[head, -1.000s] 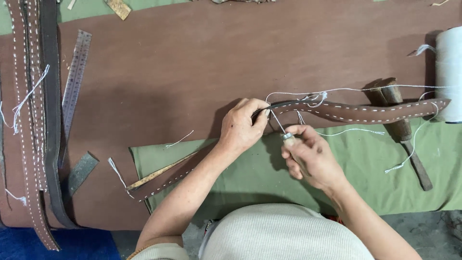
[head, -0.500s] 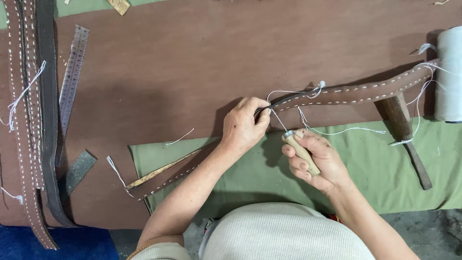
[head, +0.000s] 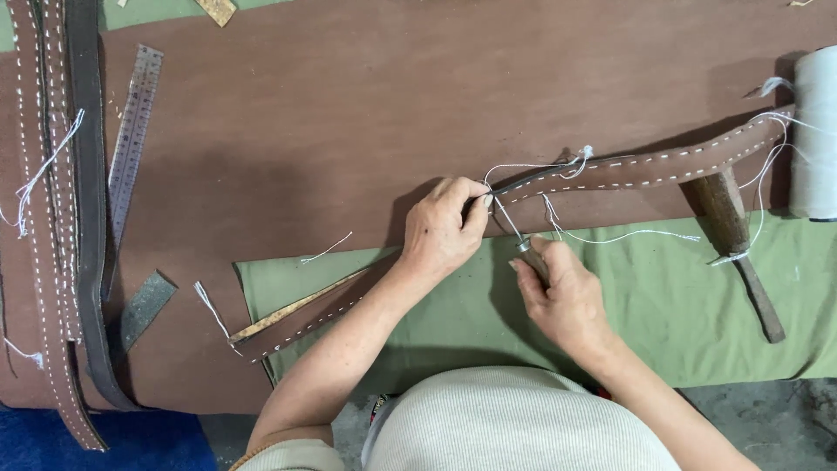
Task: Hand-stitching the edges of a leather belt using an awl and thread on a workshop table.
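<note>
— How are the hands set?

— The left hand (head: 445, 228) comes in from seven o'clock, forearm slanting up, fingers curled and thumb pinched tight on the brown leather strap (head: 645, 167).

— And the strap?

— It runs from that pinch toward two o'clock, lifted over the brown board (head: 349, 113), its end near the white thread spool (head: 815, 131).

— The other hand?

— The right hand (head: 562, 296), at five o'clock of the left, is closed around an awl (head: 521, 244), its point angled up to the pinch. Loose white thread (head: 628, 235) trails over the green cloth (head: 697, 305).
</note>
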